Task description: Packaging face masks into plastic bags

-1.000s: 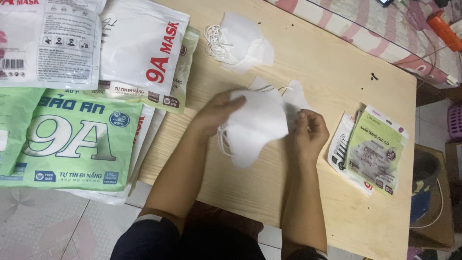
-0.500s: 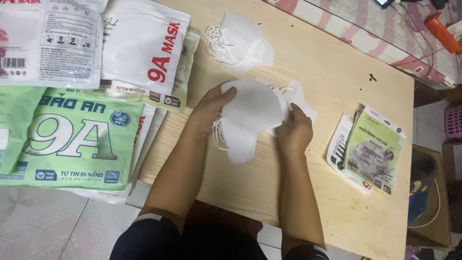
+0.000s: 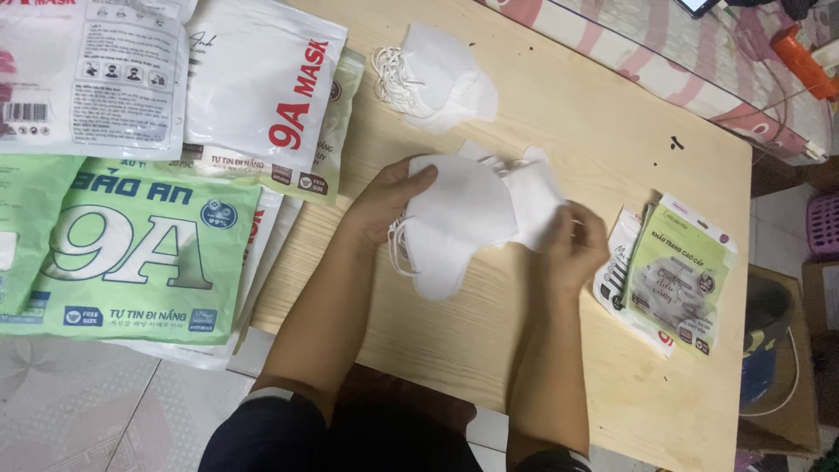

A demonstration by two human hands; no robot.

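Gripping white masks [image 3: 463, 218], left hand [image 3: 384, 203], right hand [image 3: 572, 249]

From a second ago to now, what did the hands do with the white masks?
The left hand moved up to the top left edge of the white masks and the right hand slid out to their right end. The bundle swung from slanting to lying nearly level. Both hands kept hold throughout. The spare mask pile, the big packets and the small packets stayed put.
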